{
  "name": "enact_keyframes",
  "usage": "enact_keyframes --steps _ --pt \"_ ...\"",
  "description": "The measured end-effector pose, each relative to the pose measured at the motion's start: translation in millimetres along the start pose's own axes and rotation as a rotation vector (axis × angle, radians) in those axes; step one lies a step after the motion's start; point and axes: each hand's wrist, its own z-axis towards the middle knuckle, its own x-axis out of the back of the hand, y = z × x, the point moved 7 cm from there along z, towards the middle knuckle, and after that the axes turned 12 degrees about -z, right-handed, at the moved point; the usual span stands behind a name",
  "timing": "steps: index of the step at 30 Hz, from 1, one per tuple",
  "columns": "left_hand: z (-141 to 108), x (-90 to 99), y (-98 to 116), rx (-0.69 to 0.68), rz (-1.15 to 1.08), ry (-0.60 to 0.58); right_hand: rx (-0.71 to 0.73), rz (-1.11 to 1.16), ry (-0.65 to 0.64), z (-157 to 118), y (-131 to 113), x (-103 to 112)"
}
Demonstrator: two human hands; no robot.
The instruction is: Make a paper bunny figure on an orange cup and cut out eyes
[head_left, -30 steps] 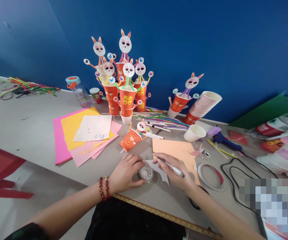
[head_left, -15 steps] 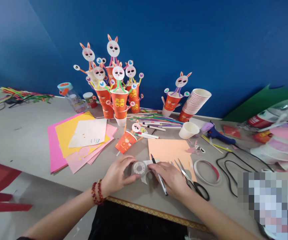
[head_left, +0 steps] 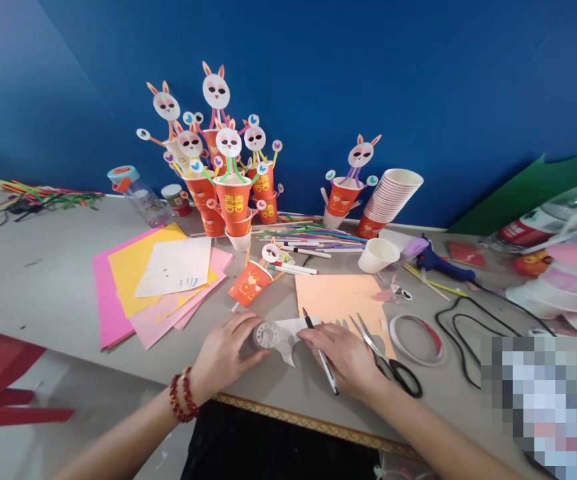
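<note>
My left hand (head_left: 228, 357), wearing a red bead bracelet, curls its thumb and fingers around a small, round, clear roll of tape (head_left: 267, 335). The roll is just left of a white paper scrap (head_left: 287, 352) with a curved cut edge. My right hand (head_left: 343, 357) has a black-and-white pen (head_left: 324, 363) between its fingers, tip pointing away from me. Its fingertips also press on the scrap's right end. Under and behind that hand lies a peach paper sheet (head_left: 338, 293). Scissors (head_left: 383, 357) with black handles rest beside my right wrist.
Red paper cups (head_left: 234, 200) with rabbit faces stand stacked at the back left; one small rabbit cup (head_left: 249, 283) leans nearer. Coloured paper (head_left: 111, 293) lies left. To the right are a cup stack (head_left: 391, 200), a tape ring (head_left: 417, 340), a glue gun (head_left: 441, 263) and its cord.
My left hand has moved the tape roll left, off the white scrap, showing more of the paper. The right hand keeps the pen in nearly the same place. The view has shifted slightly.
</note>
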Motion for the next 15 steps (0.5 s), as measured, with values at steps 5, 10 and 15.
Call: enact_keyframes --steps 5,10,15 --pt "1.3 -4.1 0.4 -0.015 0.004 -0.024 -0.003 0.012 -0.008 0.2 -0.8 1.2" --pt "2.3 -6.1 1.1 -0.033 -0.007 -0.054 -0.002 0.028 -0.005 0.9 -0.5 1.5" --pt "2.8 -7.2 0.5 -0.033 -0.012 -0.074 -0.006 0.013 -0.004 0.7 0.2 1.3"
